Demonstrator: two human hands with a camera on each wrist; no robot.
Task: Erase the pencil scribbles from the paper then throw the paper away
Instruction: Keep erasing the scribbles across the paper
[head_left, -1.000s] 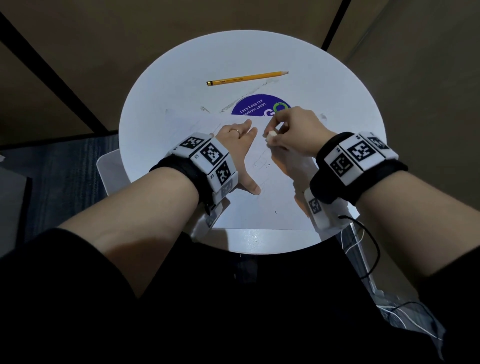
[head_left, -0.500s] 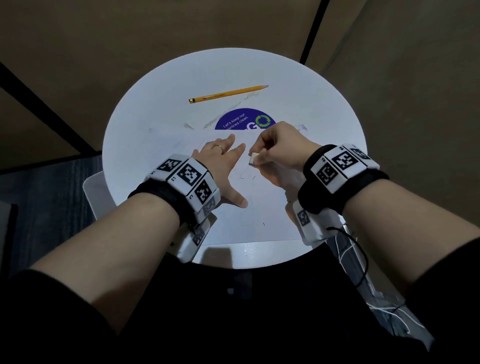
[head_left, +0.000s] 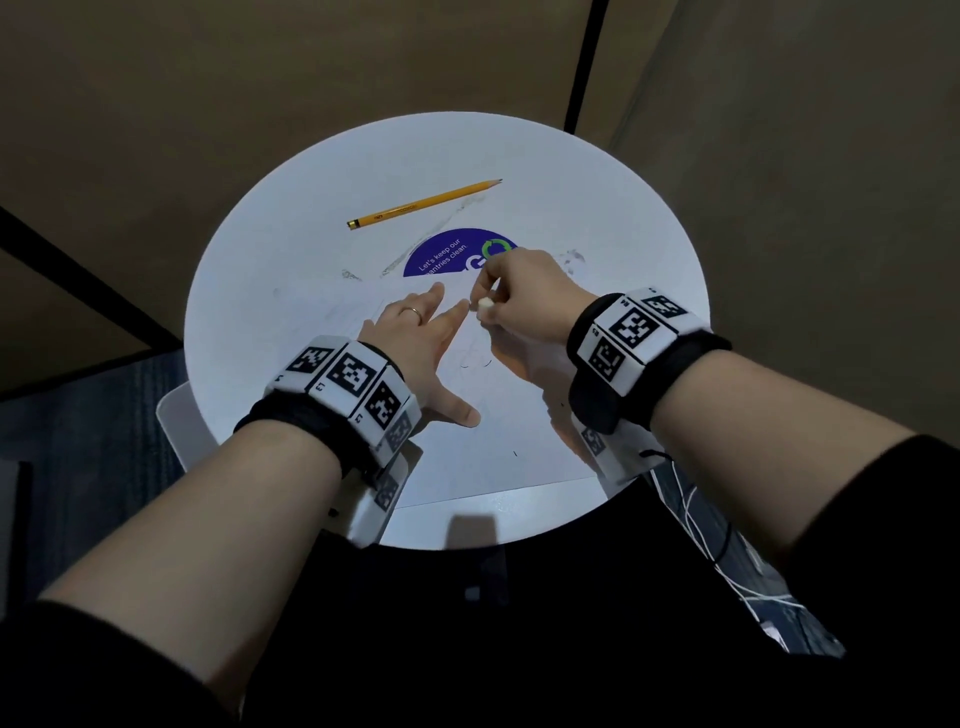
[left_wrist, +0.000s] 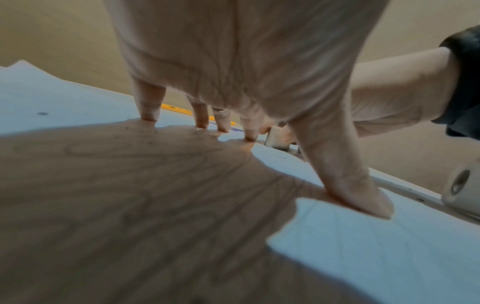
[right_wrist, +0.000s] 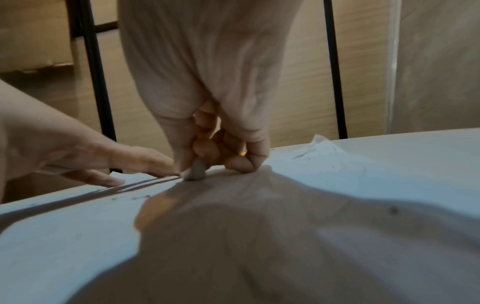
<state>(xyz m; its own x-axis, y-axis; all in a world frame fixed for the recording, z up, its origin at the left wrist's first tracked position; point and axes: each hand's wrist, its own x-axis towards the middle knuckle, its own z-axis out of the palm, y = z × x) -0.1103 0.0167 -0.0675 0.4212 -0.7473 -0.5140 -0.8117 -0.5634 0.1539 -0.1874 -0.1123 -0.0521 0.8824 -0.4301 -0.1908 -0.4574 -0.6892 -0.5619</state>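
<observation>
Lying flat on the round white counter (head_left: 291, 249), the white sheet of paper (head_left: 498, 441) carries faint grey pencil scribbles (head_left: 475, 361) just nearer the person than the fingertips of both hands. The left hand (head_left: 415, 353) is spread, fingers straight, pressing the paper down. The right hand (head_left: 524, 306) pinches a small white eraser (head_left: 484, 306) between thumb and curled fingers, its tip on the paper just beside the left index fingertip. Compared with half a second ago, the eraser sits closer to that fingertip and farther from the person, leaving the scribbles more exposed. A yellow pencil (head_left: 423, 203) lies beyond both hands, well apart. A blue round sticker (head_left: 441, 254) is partly covered by the right hand and the paper's far edge. Both wrist views are blurred and the scribbles are hard to make out in them.
</observation>
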